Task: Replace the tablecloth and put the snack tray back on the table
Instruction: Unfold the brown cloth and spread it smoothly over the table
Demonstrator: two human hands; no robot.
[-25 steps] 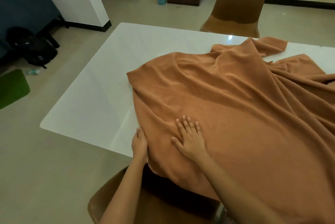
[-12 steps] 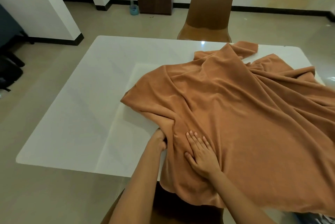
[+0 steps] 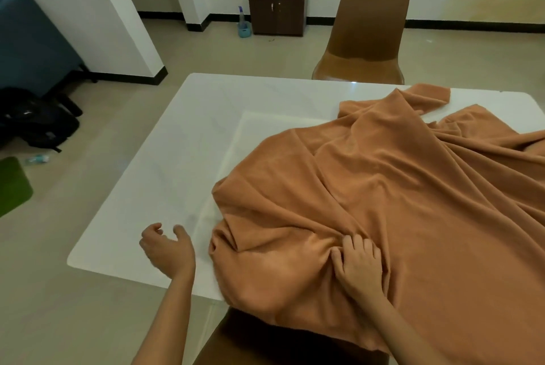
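I see the tablecloth [image 3: 383,202], orange-brown and soft, lying in big wrinkles over the right part of the white surface [image 3: 177,158]. The left part of the surface is bare. The near edge of the cloth hangs down over the surface edge and covers partly a brown chair [image 3: 259,344] that stands just below me. One far corner of the cloth is folded back on itself near the far edge.

The right grip [image 3: 358,267] lies on the cloth near the near edge. Its fingers are curled into the fabric and pinch a fold, so the cloth is bunched up just beside the thumb. The left grip [image 3: 168,249] is over the bare surface, just beside the left edge of the cloth but not touching it. Its fingers are loosely curled and it holds nothing.

Behind the surface stands a second brown chair [image 3: 368,34]. Further back, at the wall, are a dark cabinet [image 3: 277,9] and beside it a spray bottle [image 3: 244,23]. On the floor at the left lie a black bag [image 3: 38,122], a green mat [image 3: 13,184] and a small plastic bottle [image 3: 37,159].
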